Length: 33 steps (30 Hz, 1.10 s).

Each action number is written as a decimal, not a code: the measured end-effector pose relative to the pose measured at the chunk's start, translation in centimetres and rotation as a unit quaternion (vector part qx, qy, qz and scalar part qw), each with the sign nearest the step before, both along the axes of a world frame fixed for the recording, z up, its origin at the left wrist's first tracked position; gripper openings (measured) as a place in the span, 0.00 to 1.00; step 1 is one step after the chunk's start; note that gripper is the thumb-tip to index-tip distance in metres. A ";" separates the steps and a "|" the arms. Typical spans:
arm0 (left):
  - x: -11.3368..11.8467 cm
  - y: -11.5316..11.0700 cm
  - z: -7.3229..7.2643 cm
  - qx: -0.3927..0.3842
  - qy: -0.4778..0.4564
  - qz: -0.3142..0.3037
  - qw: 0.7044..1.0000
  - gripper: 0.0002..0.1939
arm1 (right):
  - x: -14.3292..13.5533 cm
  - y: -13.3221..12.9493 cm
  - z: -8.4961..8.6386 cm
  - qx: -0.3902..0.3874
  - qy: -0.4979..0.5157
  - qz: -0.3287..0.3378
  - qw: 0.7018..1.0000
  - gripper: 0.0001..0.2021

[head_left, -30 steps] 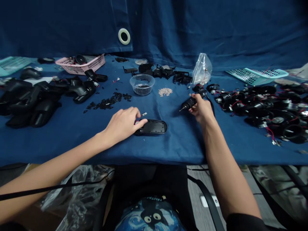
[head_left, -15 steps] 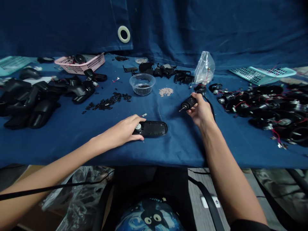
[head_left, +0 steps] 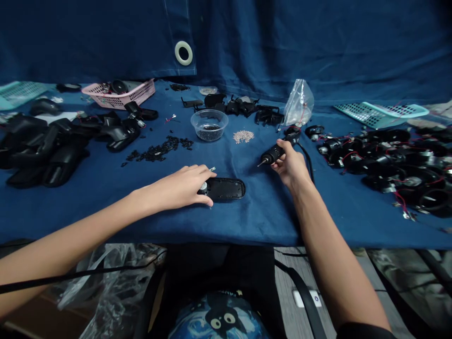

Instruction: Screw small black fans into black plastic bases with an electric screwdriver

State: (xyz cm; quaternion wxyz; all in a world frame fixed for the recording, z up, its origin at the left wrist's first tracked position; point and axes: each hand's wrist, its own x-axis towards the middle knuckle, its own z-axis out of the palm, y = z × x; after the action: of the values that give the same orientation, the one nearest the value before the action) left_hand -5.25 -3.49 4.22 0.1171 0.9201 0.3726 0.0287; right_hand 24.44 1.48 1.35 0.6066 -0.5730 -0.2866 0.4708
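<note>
My left hand [head_left: 193,185] is closed around the left end of a long black plastic housing [head_left: 228,188], which lies flat on the blue cloth with its hollow side up. Under the palm a round silvery motor [head_left: 203,188] shows in part. A small connector [head_left: 212,169] sticks out beyond my fingers. My right hand [head_left: 290,165] grips a black electric screwdriver [head_left: 272,154], its thin bit pointing left and down, above the cloth and apart from the housing. A small heap of screws [head_left: 243,136] lies between the hands, further back.
A clear bowl [head_left: 209,126] holds small dark parts, with loose black pieces [head_left: 158,149] beside it. Black housings [head_left: 60,146] pile up at left, fan-like parts with red wires [head_left: 395,160] at right. Behind stand a pink basket [head_left: 120,96], a teal basket [head_left: 383,115] and a plastic bag [head_left: 299,103].
My right hand has moved slightly left with the screwdriver, its bit now a little nearer the housing. My left hand and the housing stay almost where they were.
</note>
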 end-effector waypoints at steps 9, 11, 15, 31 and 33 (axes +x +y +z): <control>1.1 -0.8 0.4 -0.026 -0.010 0.020 0.999 0.29 | -0.2 -0.2 0.3 0.005 0.032 0.000 0.999 0.12; 1.2 -0.8 -0.2 -0.022 -0.032 0.026 0.999 0.30 | -0.3 -0.2 0.6 0.010 0.077 0.012 0.997 0.12; 1.1 0.1 -0.9 -0.017 -0.080 0.013 0.997 0.32 | -0.7 0.4 1.8 0.012 0.199 0.058 0.978 0.12; 4.6 24.1 1.3 -0.066 0.122 0.094 0.986 0.07 | -2.7 0.9 2.3 0.058 0.282 0.045 0.957 0.12; 4.6 24.1 1.0 -0.069 0.127 0.087 0.986 0.07 | -2.6 0.9 2.3 0.059 0.284 0.044 0.956 0.12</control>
State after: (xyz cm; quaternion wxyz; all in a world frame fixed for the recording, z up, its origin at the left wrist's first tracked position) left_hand -0.62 20.58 5.24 0.1290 0.8700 0.4645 -0.1037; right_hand 21.82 2.39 3.65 0.6748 -0.3655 -0.1544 0.6223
